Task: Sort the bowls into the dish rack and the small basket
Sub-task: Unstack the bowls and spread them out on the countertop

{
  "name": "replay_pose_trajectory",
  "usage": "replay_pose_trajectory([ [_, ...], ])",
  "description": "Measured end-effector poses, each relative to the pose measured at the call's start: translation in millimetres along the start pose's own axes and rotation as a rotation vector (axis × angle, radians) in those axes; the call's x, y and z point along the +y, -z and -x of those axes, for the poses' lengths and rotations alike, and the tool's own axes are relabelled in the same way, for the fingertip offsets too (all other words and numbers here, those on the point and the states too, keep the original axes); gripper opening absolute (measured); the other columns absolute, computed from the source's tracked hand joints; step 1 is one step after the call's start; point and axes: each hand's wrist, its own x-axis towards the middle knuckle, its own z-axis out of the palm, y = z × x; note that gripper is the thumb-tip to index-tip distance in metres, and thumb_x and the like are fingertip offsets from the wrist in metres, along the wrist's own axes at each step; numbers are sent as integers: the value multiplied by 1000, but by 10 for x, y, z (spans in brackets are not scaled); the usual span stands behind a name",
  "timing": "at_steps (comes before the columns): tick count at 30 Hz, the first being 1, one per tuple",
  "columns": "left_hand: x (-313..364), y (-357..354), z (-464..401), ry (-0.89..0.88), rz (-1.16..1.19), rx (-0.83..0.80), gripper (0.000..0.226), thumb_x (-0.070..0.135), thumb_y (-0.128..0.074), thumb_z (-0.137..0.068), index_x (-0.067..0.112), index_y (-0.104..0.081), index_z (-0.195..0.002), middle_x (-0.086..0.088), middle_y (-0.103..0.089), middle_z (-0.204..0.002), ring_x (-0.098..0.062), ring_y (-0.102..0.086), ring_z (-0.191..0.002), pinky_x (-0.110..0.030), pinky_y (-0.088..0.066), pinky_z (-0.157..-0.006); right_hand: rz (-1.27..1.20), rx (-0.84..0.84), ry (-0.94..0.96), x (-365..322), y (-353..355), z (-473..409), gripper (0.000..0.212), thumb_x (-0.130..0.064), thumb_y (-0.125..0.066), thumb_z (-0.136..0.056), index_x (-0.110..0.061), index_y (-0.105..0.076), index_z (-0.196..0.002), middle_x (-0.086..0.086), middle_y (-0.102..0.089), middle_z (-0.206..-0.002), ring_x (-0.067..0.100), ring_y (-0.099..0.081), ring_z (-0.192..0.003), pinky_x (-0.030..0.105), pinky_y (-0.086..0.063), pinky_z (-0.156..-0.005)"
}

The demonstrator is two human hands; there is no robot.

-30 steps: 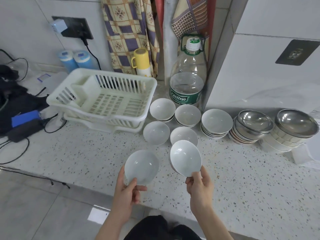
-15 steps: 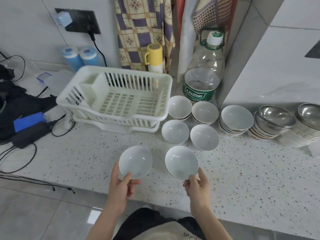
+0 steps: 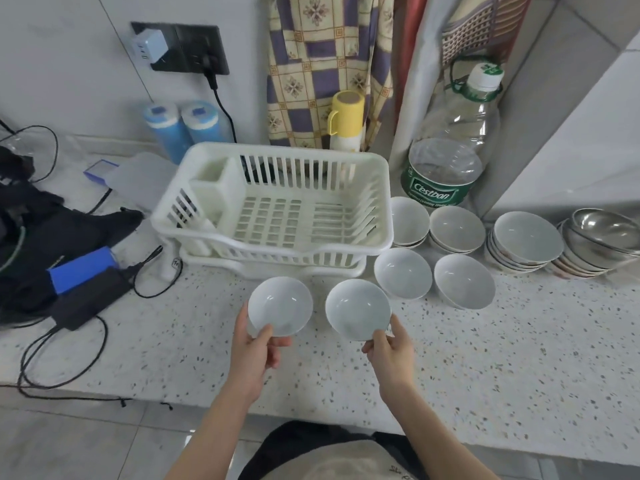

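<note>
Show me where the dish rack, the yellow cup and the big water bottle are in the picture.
dish rack (image 3: 381,206): head view, on its right wall.
yellow cup (image 3: 346,114): head view, on its side, below the rim.
water bottle (image 3: 434,192): head view, on its green label.

Glossy white ceramic bowls (image 3: 402,273) catch highlights; the slatted white plastic dish rack (image 3: 277,209) looks smooth, the speckled stone countertop (image 3: 485,341) polished, the stacked steel bowls (image 3: 606,233) shiny, the checked cloth (image 3: 322,64) matt.
</note>
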Motion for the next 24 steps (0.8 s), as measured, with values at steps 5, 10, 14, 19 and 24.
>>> replay_pose_trajectory([
  [5, 34, -13, -185, 23, 18, -29, 60, 8, -48, -101, 44, -33, -145, -22, -74, -75, -13, -51, -45, -25, -38, -41, 16, -17, 0, -19, -94, -105, 53, -7, -42, -89, -49, -49, -121, -2, -57, -52, 2, -55, -51, 17, -46, -47],
  [10, 71, -49, -276, 18, 55, -60, 58, 8, -49, -101, 47, -34, -143, -21, -74, -74, -13, -59, -48, -24, -38, -39, 45, -42, 23, -11, -124, -183, 54, -6, -42, -91, -48, -49, -125, 0, -57, -51, 4, -55, -51, 21, -46, -49],
  [14, 86, -50, -348, 25, 81, -76, 57, 8, -49, -102, 50, -36, -139, -21, -73, -74, -14, -62, -52, -24, -38, -39, 56, -91, 40, 0, -129, -236, 57, -4, -42, -91, -44, -51, -131, 1, -54, -52, 8, -53, -54, 25, -45, -52],
  [19, 94, -53, -365, 25, 91, -88, 56, 9, -48, -102, 61, -42, -122, -21, -73, -74, -14, -57, -47, -25, -39, -39, 63, -114, 60, 29, -134, -256, 60, -4, -41, -92, -52, -51, -126, -1, -54, -52, 8, -53, -55, 25, -44, -51],
  [24, 85, -52, -360, 27, 81, -97, 55, 10, -47, -103, 60, -41, -124, -20, -73, -73, -13, -53, -43, -26, -41, -42, 38, -113, 36, 85, -131, -261, 52, -8, -44, -95, -42, -51, -134, 0, -57, -55, 5, -56, -56, 19, -45, -50],
])
